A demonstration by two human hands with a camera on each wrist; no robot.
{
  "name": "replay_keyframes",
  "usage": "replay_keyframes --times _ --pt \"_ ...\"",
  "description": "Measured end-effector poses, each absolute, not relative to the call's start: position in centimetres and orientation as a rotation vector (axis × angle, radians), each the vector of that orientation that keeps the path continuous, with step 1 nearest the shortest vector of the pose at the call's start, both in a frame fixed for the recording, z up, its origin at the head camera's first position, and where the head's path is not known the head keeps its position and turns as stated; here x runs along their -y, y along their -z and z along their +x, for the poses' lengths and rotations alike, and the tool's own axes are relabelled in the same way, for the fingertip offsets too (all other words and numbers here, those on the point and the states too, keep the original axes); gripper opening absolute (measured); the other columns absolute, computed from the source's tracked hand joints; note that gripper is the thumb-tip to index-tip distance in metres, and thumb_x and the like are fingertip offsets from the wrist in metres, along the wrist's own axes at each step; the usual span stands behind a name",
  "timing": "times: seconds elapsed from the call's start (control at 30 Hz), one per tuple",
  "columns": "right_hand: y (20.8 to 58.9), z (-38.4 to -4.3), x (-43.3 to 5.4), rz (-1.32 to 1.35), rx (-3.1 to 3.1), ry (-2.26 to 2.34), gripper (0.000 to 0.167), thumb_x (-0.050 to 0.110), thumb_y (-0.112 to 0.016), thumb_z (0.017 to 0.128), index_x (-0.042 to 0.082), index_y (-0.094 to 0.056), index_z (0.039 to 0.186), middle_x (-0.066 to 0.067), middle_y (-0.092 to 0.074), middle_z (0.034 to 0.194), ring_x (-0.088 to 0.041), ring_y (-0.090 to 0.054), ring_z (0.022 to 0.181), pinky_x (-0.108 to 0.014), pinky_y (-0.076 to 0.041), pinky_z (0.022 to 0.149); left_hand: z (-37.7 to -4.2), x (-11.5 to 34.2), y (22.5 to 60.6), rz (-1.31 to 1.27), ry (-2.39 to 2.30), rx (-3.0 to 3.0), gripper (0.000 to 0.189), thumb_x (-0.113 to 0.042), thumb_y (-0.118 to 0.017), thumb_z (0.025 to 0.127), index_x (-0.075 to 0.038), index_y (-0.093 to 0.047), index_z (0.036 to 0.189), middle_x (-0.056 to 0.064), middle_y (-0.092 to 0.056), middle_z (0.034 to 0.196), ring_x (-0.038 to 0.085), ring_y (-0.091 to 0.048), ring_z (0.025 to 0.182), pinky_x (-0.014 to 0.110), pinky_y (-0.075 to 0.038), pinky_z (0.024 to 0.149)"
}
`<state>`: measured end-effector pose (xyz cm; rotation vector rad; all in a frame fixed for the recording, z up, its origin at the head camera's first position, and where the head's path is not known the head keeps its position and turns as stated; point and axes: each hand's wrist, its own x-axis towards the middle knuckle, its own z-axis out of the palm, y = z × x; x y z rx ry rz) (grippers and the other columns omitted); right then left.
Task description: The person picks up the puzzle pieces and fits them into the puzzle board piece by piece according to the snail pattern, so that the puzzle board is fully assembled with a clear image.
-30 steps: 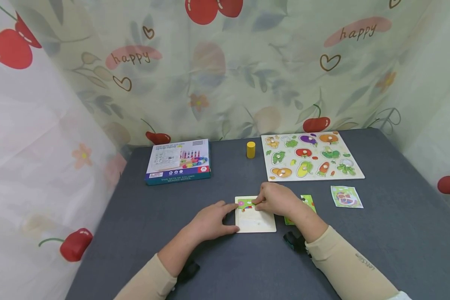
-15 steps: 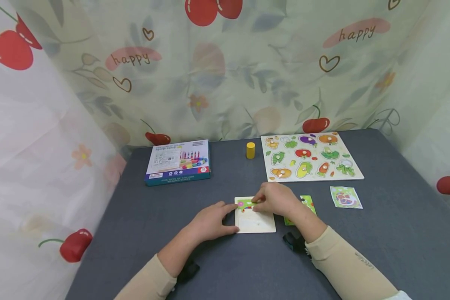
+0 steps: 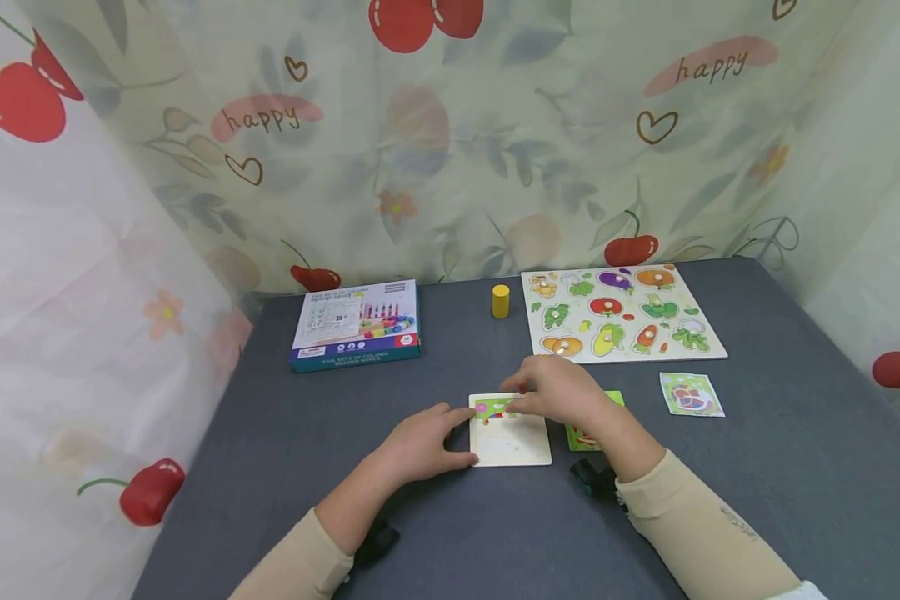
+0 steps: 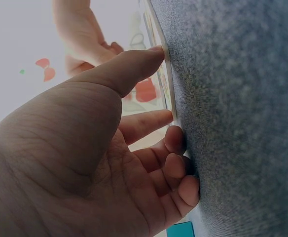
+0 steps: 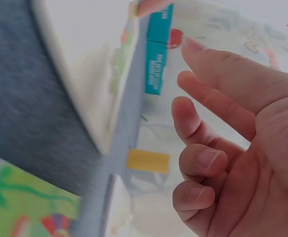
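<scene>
A small square wooden puzzle board (image 3: 510, 442) lies flat in the middle of the table. Along its upper edge sits a green puzzle strip (image 3: 488, 408) with a pink and a red patch. My left hand (image 3: 423, 446) steadies the board, thumb and index fingertip against its left edge; in the left wrist view the other fingers of this hand (image 4: 109, 158) curl loosely at the tabletop. Above the board's upper right is my right hand (image 3: 558, 390), its fingers parted and holding nothing in the right wrist view. Under the right wrist, a green puzzle piece (image 3: 581, 439) is partly hidden.
A boxed toy set (image 3: 356, 325) lies at the back left. A yellow cylinder (image 3: 501, 302) stands beside a vegetable peg board (image 3: 622, 315). To the right lies a green picture card (image 3: 692, 394). Patterned curtains (image 3: 450, 167) border the table.
My right hand has let go of the green strip and lifted slightly up and to the right, its fingers spreading. The left hand has stayed at the board's edge.
</scene>
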<state>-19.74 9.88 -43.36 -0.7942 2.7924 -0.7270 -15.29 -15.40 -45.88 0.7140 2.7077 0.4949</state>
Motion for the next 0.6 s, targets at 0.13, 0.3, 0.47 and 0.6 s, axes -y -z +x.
replay_keyframes --times 0.13,0.3,0.47,0.6 --pt "42.1 -19.5 -10.5 -0.819 -2.797 0.759 0.028 0.027 -0.085 0.087 0.016 -0.082 0.112 0.005 -0.069 0.097 -0.01 -0.06 0.082 -0.033 -0.049 0.072 -15.3 15.4 45.7 0.699 -0.494 -2.702 0.071 -0.052 -0.075 0.09 -0.019 -0.055 0.15 0.003 -0.061 0.109 0.016 -0.053 0.082 0.032 -0.045 0.069" --pt "40.6 -19.1 -11.2 -0.873 -2.849 0.759 0.028 0.027 -0.086 0.085 0.018 -0.082 0.111 0.006 -0.066 0.091 -0.014 -0.06 0.081 -0.033 -0.048 0.071 -15.3 15.4 45.7 0.694 -0.48 -2.701 0.071 -0.052 -0.075 0.09 -0.02 -0.055 0.15 0.002 -0.06 0.109 0.016 -0.053 0.082 0.033 -0.045 0.07" --pt "39.3 -18.5 -11.7 -0.835 -2.854 0.814 0.031 0.028 -0.086 0.085 0.018 -0.081 0.114 0.006 -0.065 0.092 -0.012 -0.056 0.078 -0.034 -0.048 0.07 -15.3 15.4 45.8 0.697 -0.483 -2.702 0.071 -0.053 -0.075 0.09 -0.021 -0.055 0.15 0.001 -0.059 0.105 0.015 -0.053 0.081 0.032 -0.044 0.068" --pt "38.3 -18.1 -11.8 -0.786 -2.854 0.87 0.032 0.029 -0.085 0.086 0.018 -0.08 0.115 0.005 -0.066 0.095 -0.013 -0.056 0.078 -0.034 -0.049 0.069 -15.3 15.5 45.8 0.691 -0.489 -2.703 0.071 -0.053 -0.075 0.089 -0.021 -0.055 0.15 0.0 -0.059 0.104 0.014 -0.053 0.08 0.031 -0.044 0.067"
